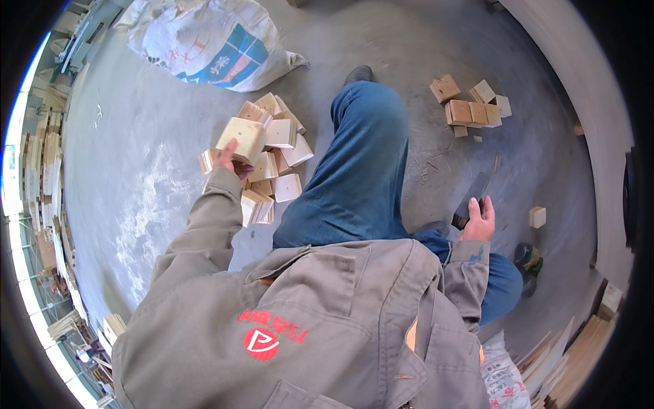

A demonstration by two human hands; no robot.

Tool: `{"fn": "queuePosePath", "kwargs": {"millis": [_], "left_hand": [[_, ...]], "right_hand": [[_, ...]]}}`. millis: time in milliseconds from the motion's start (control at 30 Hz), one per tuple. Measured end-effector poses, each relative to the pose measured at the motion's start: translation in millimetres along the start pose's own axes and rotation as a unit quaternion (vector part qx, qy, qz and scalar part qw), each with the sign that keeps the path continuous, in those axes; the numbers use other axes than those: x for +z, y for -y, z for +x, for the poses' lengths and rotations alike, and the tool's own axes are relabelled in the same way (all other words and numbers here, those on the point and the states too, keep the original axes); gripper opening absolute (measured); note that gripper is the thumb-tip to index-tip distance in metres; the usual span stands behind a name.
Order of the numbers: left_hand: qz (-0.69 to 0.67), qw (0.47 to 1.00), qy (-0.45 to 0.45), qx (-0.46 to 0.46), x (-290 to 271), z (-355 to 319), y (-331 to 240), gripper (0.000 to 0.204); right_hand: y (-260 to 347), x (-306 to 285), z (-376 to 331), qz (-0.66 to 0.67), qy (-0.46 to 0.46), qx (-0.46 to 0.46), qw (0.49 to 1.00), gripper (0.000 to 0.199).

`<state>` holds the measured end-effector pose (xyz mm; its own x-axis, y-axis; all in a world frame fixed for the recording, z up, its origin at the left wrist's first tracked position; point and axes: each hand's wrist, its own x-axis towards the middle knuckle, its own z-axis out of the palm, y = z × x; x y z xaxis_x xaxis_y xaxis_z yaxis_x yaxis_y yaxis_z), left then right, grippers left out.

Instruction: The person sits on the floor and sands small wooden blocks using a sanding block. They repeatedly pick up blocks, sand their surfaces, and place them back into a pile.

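Note:
My left hand [230,158] is closed round a pale square wooden block [241,139] with a small dark mark on its top face. It is held over a loose pile of similar square wooden pieces [281,133], some of them stacked in thin layers. On the right, my right hand [479,219] has its fingers curled at the lower end of a dark, wide-bladed knife [473,193], whose blade points away from me. The palm and most of the grip are hidden.
A large white woven sack [211,44] lies beyond the pile. Several wooden blocks [475,112] sit far right, and a single block [537,217] lies nearer. A dark round object [527,259] stands by my right knee. Boards [555,365] lean at the lower right.

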<state>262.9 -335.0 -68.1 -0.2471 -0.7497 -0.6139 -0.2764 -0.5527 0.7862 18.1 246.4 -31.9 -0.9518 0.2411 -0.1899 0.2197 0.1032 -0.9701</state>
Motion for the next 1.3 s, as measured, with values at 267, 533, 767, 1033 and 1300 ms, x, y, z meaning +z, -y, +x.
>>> {"fn": "queuePosePath", "kwargs": {"millis": [267,533,767,1033,1300], "left_hand": [[0.178,0.979,0.094,-0.039,20.4,-14.9,67.0,0.068],[0.137,0.972,0.047,-0.185,56.8,14.0,130.8,0.066],[0.094,0.978,0.040,-0.181,66.7,17.5,147.5,0.075],[0.124,0.987,-0.068,-0.074,39.7,5.2,183.8,0.081],[0.345,0.938,0.037,-0.019,51.4,27.7,220.1,0.085]], "right_hand": [[-11.7,12.0,0.6,-0.030,0.032,0.014,0.999,0.065],[-23.9,10.7,-0.2,-0.055,0.039,0.024,0.997,0.066],[-23.3,14.3,-2.4,-0.082,0.060,0.029,0.994,0.066],[-22.6,19.7,-3.3,-0.088,0.064,0.035,0.993,0.065],[-19.9,18.2,-4.1,-0.085,0.068,0.037,0.993,0.063]]}}
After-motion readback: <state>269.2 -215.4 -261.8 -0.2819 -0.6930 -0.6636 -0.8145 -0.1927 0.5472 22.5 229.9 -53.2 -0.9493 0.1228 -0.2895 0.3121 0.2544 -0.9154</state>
